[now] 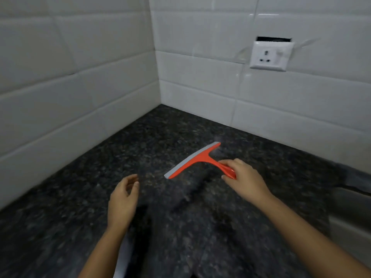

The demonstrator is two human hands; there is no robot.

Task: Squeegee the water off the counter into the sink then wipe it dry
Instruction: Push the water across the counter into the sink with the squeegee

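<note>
An orange squeegee (197, 159) with a grey rubber blade is over the dark speckled granite counter (140, 141), its blade pointing toward the back corner. My right hand (244, 178) grips its orange handle. My left hand (123, 199) hovers over the counter to the left, fingers loosely curved and holding nothing. The metal sink (353, 199) shows only as an edge at the far right. Water on the counter is hard to make out.
White tiled walls meet in a corner behind the counter. A white wall socket (270, 56) sits on the right wall above the counter. The counter's front edge runs along the bottom of the view.
</note>
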